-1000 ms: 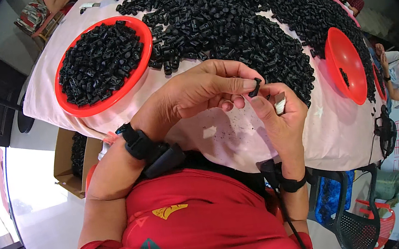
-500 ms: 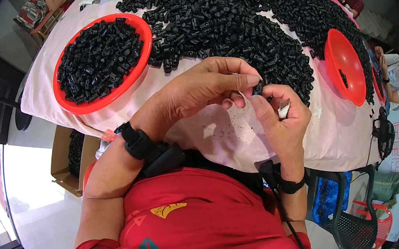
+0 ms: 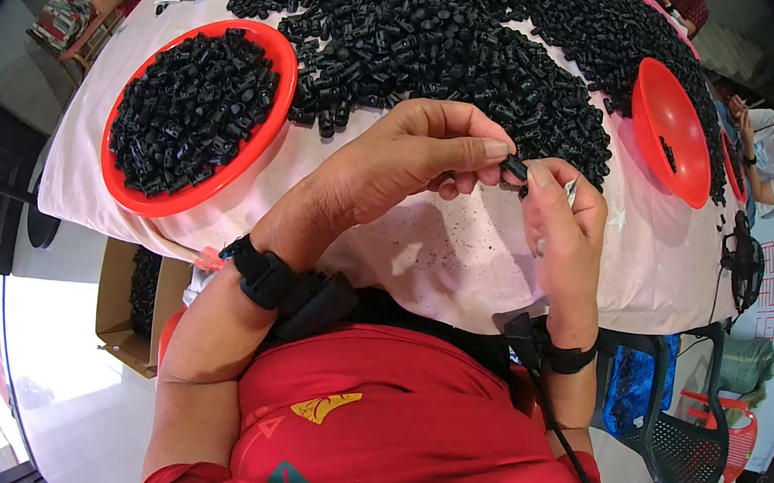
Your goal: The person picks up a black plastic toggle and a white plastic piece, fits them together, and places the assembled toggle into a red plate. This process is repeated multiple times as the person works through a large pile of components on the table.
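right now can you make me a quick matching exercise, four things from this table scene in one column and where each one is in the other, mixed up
Things
1. red bowl
2. small black part
3. cardboard box
4. red dish

Places
A. on the floor below the table's left edge
B. pinched between the fingertips of the left hand and the right hand
C. at the right edge of the table, nearly empty
D. on the left of the table, full of black parts

Pairs: 1-D, 2-B, 3-A, 4-C
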A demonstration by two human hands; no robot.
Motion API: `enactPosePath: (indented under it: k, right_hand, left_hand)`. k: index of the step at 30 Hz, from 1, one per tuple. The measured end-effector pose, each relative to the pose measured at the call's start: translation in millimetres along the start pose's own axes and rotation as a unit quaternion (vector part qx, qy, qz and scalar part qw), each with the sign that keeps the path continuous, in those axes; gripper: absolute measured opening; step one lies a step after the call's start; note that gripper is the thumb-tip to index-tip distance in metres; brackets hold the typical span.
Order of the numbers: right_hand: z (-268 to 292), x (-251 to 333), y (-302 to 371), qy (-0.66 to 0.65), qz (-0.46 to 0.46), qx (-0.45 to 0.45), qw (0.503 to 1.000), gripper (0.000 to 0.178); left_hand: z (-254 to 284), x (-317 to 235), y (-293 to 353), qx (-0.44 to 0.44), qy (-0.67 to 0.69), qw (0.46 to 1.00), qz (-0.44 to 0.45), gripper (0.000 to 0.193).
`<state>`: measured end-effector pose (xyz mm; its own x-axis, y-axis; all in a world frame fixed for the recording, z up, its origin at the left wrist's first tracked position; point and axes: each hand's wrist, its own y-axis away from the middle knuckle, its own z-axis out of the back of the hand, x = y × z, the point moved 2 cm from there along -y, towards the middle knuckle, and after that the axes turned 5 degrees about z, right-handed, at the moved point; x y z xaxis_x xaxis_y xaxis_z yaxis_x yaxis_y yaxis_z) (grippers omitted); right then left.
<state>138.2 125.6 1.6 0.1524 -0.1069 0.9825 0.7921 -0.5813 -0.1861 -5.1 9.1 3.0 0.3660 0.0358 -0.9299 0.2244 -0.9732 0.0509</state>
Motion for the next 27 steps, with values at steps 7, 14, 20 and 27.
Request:
enactPosePath:
  k: [7,14,20,27]
  right_hand:
    - [1,-4,-3,0.013,0.018,-0.034,0.999,0.021]
    - [3,-2,-3,0.033,0.046,-0.037,0.998,0.019]
    - [3,-2,-3,0.068,0.033,-0.008,0.997,0.019]
    - [-4,3,-3,0.001,0.06,-0.011,0.998,0.017]
  left_hand:
    - [1,5,0,-0.016,0.065,0.996,0.061,0.02]
    - [-3,4,-1,-0.012,0.087,0.994,0.065,0.02]
    - [0,10,-3,0.014,0.126,0.986,0.106,0.019]
    - [1,15,-3,0.033,0.17,0.974,0.145,0.022]
